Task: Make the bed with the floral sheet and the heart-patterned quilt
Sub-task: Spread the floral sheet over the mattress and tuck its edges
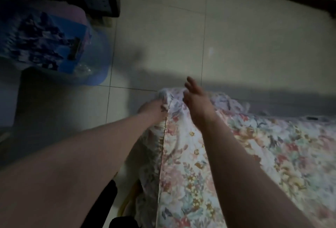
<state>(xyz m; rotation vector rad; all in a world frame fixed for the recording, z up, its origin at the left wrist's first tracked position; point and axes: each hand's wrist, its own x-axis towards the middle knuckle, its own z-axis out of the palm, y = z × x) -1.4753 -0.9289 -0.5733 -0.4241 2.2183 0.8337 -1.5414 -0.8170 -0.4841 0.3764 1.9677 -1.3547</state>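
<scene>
at the far corner of the bed [236, 155], the left hand [152, 107] has its fingers closed on the bunched pastel floral cotton sheet [200, 164]; the right hand [195, 98] hovers just beside it, fingers spread and empty, the sheet's edge running back toward the person.

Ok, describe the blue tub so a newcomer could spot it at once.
Start from the bed's floral sheet and look across the tiled floor to the upper left. The blue tub sits there, translucent and round-rimmed, with a blue patterned item inside; nothing else on the floor is blue.
</scene>
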